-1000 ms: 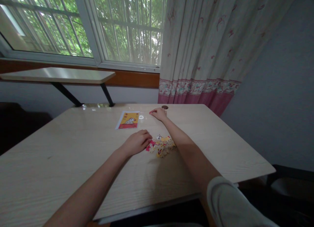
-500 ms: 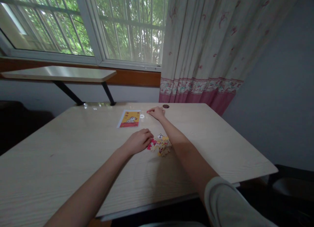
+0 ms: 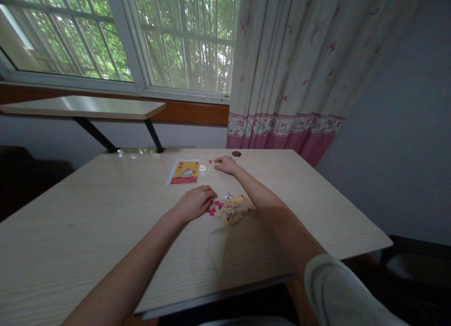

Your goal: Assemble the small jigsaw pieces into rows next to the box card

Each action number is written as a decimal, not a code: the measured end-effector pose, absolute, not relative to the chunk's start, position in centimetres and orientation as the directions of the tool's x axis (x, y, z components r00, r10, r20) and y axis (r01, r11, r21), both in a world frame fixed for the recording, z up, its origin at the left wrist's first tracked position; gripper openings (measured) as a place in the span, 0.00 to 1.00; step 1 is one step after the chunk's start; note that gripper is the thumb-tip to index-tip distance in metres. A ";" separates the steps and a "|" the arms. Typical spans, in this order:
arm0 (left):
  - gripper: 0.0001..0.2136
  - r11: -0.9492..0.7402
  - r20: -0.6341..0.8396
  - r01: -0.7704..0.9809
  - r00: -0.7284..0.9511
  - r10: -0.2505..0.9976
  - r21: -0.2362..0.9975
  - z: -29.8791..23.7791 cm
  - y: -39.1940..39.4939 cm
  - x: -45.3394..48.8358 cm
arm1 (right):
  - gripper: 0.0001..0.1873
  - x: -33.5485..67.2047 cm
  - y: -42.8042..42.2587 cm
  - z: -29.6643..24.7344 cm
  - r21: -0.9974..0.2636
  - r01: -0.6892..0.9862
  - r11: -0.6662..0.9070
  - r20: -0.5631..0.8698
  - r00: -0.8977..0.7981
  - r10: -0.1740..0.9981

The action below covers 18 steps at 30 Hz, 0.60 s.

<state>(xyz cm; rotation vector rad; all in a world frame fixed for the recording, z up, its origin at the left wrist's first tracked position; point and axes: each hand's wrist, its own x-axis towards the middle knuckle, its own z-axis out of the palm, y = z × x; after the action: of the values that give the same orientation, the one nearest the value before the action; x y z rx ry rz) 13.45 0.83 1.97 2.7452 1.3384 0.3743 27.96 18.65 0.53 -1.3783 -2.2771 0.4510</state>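
A loose pile of jigsaw puzzle pieces (image 3: 235,207), mostly pale with yellow, red and white ones, lies on the table in front of me. My left hand (image 3: 198,202) rests at the pile's left edge, loosely curved with its fingertips by the pink-red pieces; I see nothing held in it. Farther back, my right hand (image 3: 226,165) is low over the table, thumb and fingers apart. Just left of its fingertips lies a single red puzzle piece (image 3: 210,161), apart from the hand. A picture card (image 3: 184,172) with a white spotted animal on yellow and red lies to the left.
The pale wooden table (image 3: 105,213) has a round dark cable hole (image 3: 237,153) near its back edge. A raised shelf (image 3: 84,107) on black supports stands at the back left. Behind are a barred window and a floral curtain (image 3: 282,81).
My right hand has let go of the red piece and drawn slightly right of it. Some pieces show more spread out at the pile's sides. My left hand stays by the pile.
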 end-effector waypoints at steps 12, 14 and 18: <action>0.10 -0.641 0.198 0.682 0.615 0.763 0.351 2.0 0.5 14.1 | 0.17 36.4 7.4 0.2 -0.436 0.371 0.820 0.305 -0.796 0.522; 0.08 -0.624 0.199 0.674 0.601 0.774 0.396 2.0 0.6 14.1 | 0.19 36.7 6.0 0.2 -0.403 0.388 0.829 0.274 -0.813 0.514; 0.06 -0.562 0.192 0.625 0.559 0.807 0.542 1.7 0.7 14.2 | 0.22 36.4 4.7 -0.1 -0.321 0.444 0.837 0.225 -0.822 0.522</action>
<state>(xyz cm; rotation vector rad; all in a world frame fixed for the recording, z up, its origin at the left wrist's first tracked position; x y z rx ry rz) 14.21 0.74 1.73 2.3816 1.1596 0.5979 36.36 4.71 -0.11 -0.7320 -2.7120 0.3669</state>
